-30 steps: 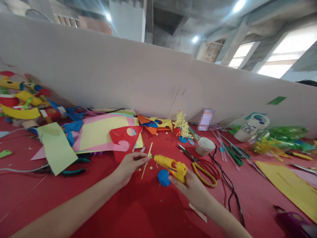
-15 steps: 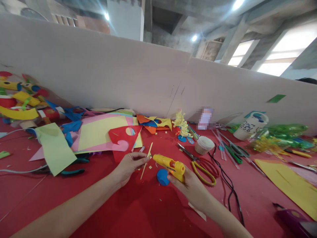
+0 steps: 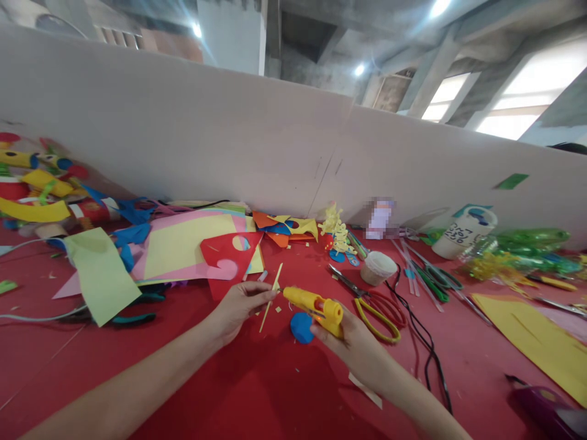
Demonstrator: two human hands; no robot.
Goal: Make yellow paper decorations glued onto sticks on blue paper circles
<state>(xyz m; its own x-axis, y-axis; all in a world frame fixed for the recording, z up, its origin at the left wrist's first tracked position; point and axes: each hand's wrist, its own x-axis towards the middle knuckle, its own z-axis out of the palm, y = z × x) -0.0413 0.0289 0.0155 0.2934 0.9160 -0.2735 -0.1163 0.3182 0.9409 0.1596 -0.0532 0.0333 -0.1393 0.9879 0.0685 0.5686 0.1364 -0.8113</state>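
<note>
Between thumb and fingers, my left hand pinches a thin pale-yellow strip, which slants over the red table. My right hand is wrapped round the handle of a yellow glue gun. The gun's dark nozzle points left and meets the strip, or nearly so, by my left fingertips; exact contact is too small to tell. Just below the gun lies a blue disc. A red cut sheet rests beyond my left hand.
Right of the gun lie scissors with yellow and red handles, a white paper cup and a black cable. Yellow sheets and a purple tool are farther right. Coloured paper spreads at left, before a white partition.
Almost nothing differs. Both hands, the strip and the glue gun keep their places, apart from a very slight shift of the whole view.
</note>
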